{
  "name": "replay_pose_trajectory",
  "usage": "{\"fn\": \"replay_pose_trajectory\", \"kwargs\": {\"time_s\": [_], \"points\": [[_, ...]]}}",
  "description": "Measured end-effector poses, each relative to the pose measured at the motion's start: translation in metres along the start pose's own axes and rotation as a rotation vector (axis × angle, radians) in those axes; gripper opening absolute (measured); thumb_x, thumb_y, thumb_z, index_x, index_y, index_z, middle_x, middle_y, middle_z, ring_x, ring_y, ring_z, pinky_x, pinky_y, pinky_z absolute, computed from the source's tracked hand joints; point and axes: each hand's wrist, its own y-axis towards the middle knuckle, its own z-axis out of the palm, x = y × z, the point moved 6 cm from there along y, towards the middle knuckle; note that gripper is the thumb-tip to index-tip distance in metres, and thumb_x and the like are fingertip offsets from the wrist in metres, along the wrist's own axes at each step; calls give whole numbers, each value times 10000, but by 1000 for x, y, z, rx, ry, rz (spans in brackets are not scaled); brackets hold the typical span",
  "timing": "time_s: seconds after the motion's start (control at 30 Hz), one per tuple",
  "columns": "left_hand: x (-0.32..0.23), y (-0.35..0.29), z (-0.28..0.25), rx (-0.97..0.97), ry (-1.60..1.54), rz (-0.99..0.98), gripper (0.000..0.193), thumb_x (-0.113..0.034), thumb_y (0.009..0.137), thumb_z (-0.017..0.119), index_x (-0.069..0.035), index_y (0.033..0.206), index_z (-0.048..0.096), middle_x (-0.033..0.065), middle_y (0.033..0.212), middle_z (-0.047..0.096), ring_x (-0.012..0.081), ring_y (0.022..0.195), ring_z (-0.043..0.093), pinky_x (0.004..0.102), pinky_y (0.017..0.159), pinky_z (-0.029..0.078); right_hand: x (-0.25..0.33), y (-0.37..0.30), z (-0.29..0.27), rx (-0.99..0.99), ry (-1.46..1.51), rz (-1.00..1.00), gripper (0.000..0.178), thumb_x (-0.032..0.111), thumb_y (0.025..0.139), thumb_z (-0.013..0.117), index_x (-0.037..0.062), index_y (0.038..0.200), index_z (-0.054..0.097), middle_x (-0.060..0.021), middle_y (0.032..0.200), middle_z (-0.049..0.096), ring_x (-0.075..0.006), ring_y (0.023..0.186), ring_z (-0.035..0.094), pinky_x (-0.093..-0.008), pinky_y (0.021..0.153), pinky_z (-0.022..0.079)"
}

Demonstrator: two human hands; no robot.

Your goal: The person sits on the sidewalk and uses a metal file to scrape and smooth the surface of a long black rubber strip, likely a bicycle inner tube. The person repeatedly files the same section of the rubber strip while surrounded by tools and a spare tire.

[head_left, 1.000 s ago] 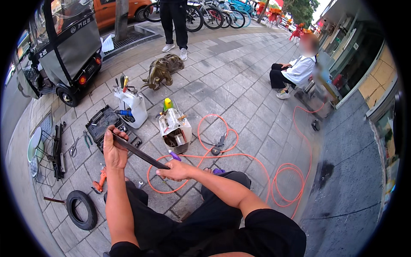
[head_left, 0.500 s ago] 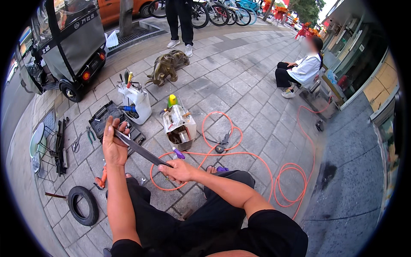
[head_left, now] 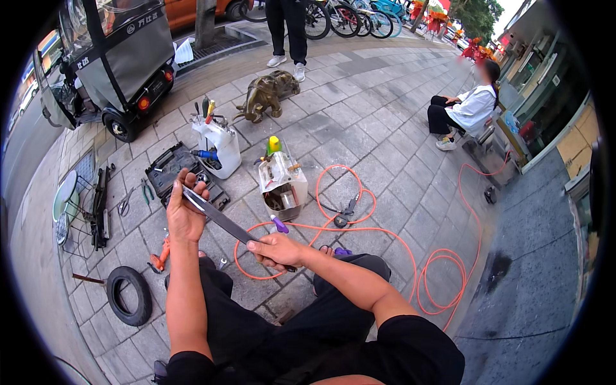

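Grey strip (head_left: 224, 222), gripped by the right hand (head_left: 277, 249), slants to the loosely unclenched left hand (head_left: 186, 217).

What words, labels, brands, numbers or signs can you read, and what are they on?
Grey covered three-wheeler, upper rear band: white characters beside a round emblem; I won't copy them out.
Its side: more white characters, likewise not copied.
Rear plate: too small to read.
Long dark flat bar in the right hand: no writing visible.

Tyre (head_left: 145, 296), orange hose (head_left: 385, 230) on paving (head_left: 366, 131)
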Motion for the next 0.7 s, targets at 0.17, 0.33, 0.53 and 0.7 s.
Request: {"fn": "replay_pose_trajectory", "kwargs": {"time_s": [0.17,0.33,0.53,0.7], "points": [[1,1,7,-1,32,-6,403,-312,1051,569,-81,1382,552,59,1208,686,238,1068,701,383,881,599,-6,4,-1,11,14,-52,530,564,1013,559,81,797,533,20,589,462,-66,407,414,-259,370,338],[7,6,-4,-102,96,-1,428,-302,1021,632,-62,1368,559,77,1233,684,252,1084,696,386,865,599,-9,4,-8,-75,-39,-65,523,556,1018,560,85,791,552,29,609,484,-64,472,442,-259,432,346],[9,6,-37,-385,373,-50,301,-295,950,742,-68,1135,669,63,1076,731,218,950,722,363,786,604,-14,13,-25,-399,-445,-336,541,521,1007,579,22,802,622,-76,589,553,-200,543,560,-403,549,452],[4,9,-43,-373,306,-22,255,-293,954,739,-83,1079,665,54,1060,729,201,984,716,351,795,597,-8,12,-25,-405,-496,-339,553,534,1001,576,13,832,646,-118,597,573,-235,560,571,-428,580,468]]}}
